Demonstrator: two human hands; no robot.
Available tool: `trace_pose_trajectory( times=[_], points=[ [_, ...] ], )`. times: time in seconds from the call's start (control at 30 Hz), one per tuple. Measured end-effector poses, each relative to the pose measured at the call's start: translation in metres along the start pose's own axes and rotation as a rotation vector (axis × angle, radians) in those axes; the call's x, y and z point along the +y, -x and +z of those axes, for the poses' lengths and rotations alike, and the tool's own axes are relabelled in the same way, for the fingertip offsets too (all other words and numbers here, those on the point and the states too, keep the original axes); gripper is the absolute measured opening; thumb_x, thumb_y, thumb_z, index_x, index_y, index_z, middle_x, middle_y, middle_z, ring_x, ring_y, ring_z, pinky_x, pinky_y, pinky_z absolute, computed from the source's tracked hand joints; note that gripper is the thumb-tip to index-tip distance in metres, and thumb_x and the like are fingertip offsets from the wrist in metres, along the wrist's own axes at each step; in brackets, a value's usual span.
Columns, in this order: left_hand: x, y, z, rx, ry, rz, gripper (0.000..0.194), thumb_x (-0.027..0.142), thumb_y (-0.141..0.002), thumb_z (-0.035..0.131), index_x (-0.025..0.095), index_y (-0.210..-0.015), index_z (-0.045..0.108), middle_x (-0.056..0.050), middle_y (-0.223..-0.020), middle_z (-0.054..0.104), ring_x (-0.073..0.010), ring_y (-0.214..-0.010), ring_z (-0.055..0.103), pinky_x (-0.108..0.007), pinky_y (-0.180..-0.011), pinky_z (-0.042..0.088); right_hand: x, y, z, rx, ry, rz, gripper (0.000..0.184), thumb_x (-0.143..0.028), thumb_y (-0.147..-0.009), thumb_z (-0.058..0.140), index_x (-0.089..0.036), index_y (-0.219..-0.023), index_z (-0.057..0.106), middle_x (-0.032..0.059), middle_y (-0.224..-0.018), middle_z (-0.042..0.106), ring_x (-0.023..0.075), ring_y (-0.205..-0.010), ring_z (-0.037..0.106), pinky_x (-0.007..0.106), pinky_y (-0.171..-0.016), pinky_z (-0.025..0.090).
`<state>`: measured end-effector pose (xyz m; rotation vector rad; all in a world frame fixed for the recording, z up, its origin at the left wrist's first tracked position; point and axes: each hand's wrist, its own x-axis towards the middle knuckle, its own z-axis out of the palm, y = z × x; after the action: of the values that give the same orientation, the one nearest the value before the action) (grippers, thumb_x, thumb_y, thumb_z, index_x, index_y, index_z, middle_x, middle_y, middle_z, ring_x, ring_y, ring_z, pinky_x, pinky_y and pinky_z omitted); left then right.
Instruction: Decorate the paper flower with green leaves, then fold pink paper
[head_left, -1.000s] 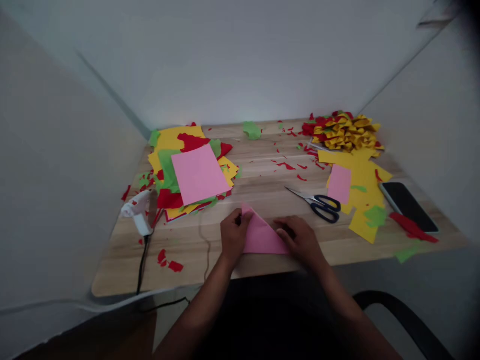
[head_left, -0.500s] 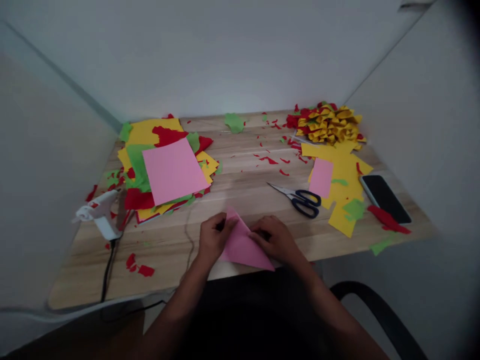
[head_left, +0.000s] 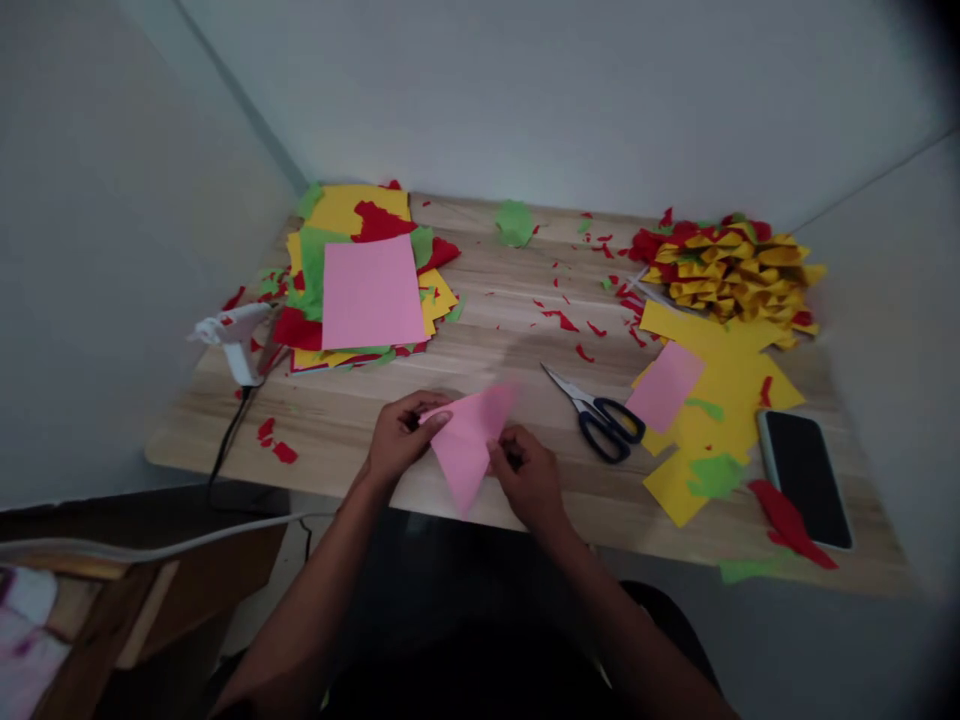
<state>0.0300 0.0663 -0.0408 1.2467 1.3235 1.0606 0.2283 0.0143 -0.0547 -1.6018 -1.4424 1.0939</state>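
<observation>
A folded pink sheet of paper [head_left: 465, 440] is held between my two hands just above the front of the table, one corner pointing down toward me. My left hand [head_left: 405, 435] pinches its left corner, thumb on top. On the right edge, my right hand [head_left: 529, 475] is closed with thumb and fingertips on the paper. The upper right part of the sheet is blurred. Scissors with dark blue handles [head_left: 596, 415] lie on the table to the right of my right hand, blades pointing away to the left.
Flat pink paper [head_left: 373, 295] tops a pile of yellow, green and red paper. A white glue gun [head_left: 238, 340] stands at the left with its cord. Right: yellow paper flowers [head_left: 739, 270], yellow sheets [head_left: 724, 390], a small pink piece [head_left: 666, 388], a phone [head_left: 806, 480]. Red scraps [head_left: 559, 320] are scattered.
The pink sheet has been turned and lifted, its point now facing down toward me. My hands have shifted with it. The view has swung, showing more of the lower left.
</observation>
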Motion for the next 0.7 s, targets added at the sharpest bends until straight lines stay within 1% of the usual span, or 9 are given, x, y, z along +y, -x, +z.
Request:
trace_pose_trajectory(
  times=[0.07, 0.17, 0.23, 0.37, 0.47, 0.53, 0.6, 0.63, 0.7],
  points=[
    [-0.001, 0.000, 0.001, 0.003, 0.046, 0.005, 0.030, 0.035, -0.070, 0.082, 0.018, -0.094, 0.075, -0.007, -0.085, 0.073, -0.0180, -0.075, 0.064, -0.025, -0.068, 0.049, 0.001, 0.000, 0.001, -0.008, -0.088, 0.020, 0.020, -0.042, -0.090, 0.056, -0.024, -0.082, 0.052, 0.0008, -0.068, 0.067, 0.0189, -0.066, 0.064, 0.030, -0.066, 0.047],
    [-0.003, -0.001, 0.003, -0.024, 0.091, 0.034, 0.036, 0.030, -0.068, 0.084, 0.018, -0.100, 0.073, -0.005, -0.083, 0.072, -0.0153, -0.073, 0.063, -0.024, -0.069, 0.049, 0.002, -0.001, 0.001, -0.016, -0.191, 0.009, 0.020, -0.043, -0.092, 0.053, -0.024, -0.085, 0.051, 0.0015, -0.071, 0.069, 0.0189, -0.067, 0.066, 0.030, -0.067, 0.048],
    [-0.004, -0.001, 0.005, -0.028, 0.115, 0.042, 0.034, 0.031, -0.069, 0.083, 0.017, -0.099, 0.073, -0.004, -0.083, 0.072, -0.0146, -0.073, 0.063, -0.024, -0.069, 0.049, 0.003, -0.002, 0.002, -0.003, -0.176, -0.012, 0.020, -0.044, -0.091, 0.054, -0.024, -0.085, 0.051, 0.0016, -0.071, 0.068, 0.0189, -0.068, 0.066, 0.029, -0.065, 0.048],
    [-0.006, -0.003, 0.007, -0.028, 0.160, 0.052, 0.034, 0.033, -0.068, 0.083, 0.016, -0.095, 0.073, -0.005, -0.084, 0.072, -0.0148, -0.073, 0.063, -0.024, -0.069, 0.049, 0.003, -0.004, 0.003, 0.050, -0.056, -0.073, 0.021, -0.043, -0.088, 0.056, -0.024, -0.080, 0.053, 0.0014, -0.071, 0.067, 0.0182, -0.066, 0.063, 0.029, -0.064, 0.046],
    [-0.011, -0.006, 0.004, -0.051, 0.174, 0.075, 0.036, 0.032, -0.067, 0.084, 0.015, -0.097, 0.073, -0.003, -0.083, 0.071, -0.0137, -0.072, 0.062, -0.024, -0.069, 0.048, 0.002, -0.005, 0.004, 0.069, -0.044, -0.102, 0.020, -0.043, -0.086, 0.058, -0.023, -0.086, 0.059, 0.0029, -0.077, 0.069, 0.0185, -0.071, 0.064, 0.029, -0.067, 0.047],
    [-0.015, -0.009, 0.001, -0.075, 0.183, 0.083, 0.037, 0.031, -0.066, 0.084, 0.016, -0.098, 0.074, -0.002, -0.080, 0.070, -0.0125, -0.069, 0.060, -0.023, -0.067, 0.047, 0.001, -0.007, 0.004, 0.133, -0.086, -0.114, 0.025, -0.046, -0.084, 0.061, -0.022, -0.091, 0.061, 0.0042, -0.082, 0.070, 0.0184, -0.075, 0.064, 0.028, -0.068, 0.048],
    [-0.019, -0.012, 0.000, -0.106, 0.161, 0.083, 0.039, 0.031, -0.065, 0.084, 0.015, -0.099, 0.075, -0.001, -0.076, 0.068, -0.0114, -0.065, 0.057, -0.022, -0.063, 0.045, 0.001, -0.008, 0.004, 0.229, -0.148, -0.114, 0.030, -0.049, -0.082, 0.063, -0.021, -0.094, 0.062, 0.0055, -0.087, 0.070, 0.0183, -0.077, 0.063, 0.028, -0.068, 0.049],
    [-0.020, -0.013, -0.001, -0.122, 0.135, 0.081, 0.040, 0.032, -0.065, 0.085, 0.015, -0.100, 0.075, -0.001, -0.074, 0.067, -0.0111, -0.063, 0.056, -0.022, -0.061, 0.043, 0.001, -0.009, 0.004, 0.268, -0.171, -0.108, 0.033, -0.050, -0.081, 0.064, -0.020, -0.094, 0.063, 0.0059, -0.088, 0.071, 0.0182, -0.077, 0.063, 0.028, -0.068, 0.049],
    [-0.023, -0.014, 0.000, -0.159, 0.089, 0.079, 0.043, 0.032, -0.064, 0.085, 0.015, -0.102, 0.076, -0.001, -0.072, 0.066, -0.0112, -0.061, 0.054, -0.021, -0.059, 0.041, 0.001, -0.010, 0.003, 0.316, -0.183, -0.083, 0.033, -0.051, -0.080, 0.064, -0.019, -0.089, 0.065, 0.0056, -0.083, 0.070, 0.0180, -0.073, 0.061, 0.029, -0.066, 0.048]
  ],
)
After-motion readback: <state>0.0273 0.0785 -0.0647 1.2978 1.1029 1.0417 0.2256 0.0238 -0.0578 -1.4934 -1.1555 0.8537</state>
